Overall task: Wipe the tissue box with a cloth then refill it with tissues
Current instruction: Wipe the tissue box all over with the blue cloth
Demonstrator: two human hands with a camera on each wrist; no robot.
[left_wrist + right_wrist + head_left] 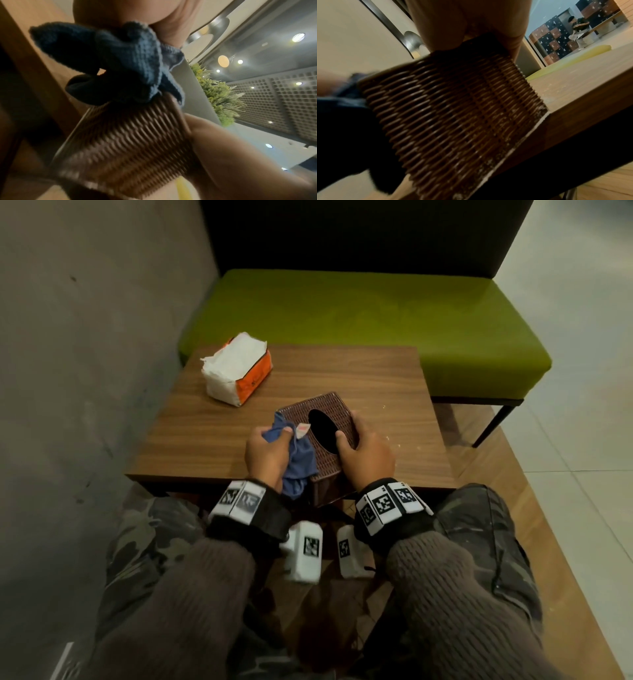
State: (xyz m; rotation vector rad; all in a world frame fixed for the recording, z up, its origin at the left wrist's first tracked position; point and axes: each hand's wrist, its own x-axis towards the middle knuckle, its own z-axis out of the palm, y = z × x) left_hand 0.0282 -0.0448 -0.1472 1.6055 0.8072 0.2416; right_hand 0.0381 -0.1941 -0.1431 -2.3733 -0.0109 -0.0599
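Precariously, the tissue box (pixel 318 419) overhangs the table's (pixel 205 440) near edge; right hand (pixel 364 455) grips it, left hand (pixel 267 453) clutches the cloth (pixel 301 457). Hard wiping could topple it.

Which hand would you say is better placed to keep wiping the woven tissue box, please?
Left: the left hand already grips the blue cloth against the tissue box, while the right hand steadies it.

No legible text; orange tissue pack (pixel 236 369) print too blurred.
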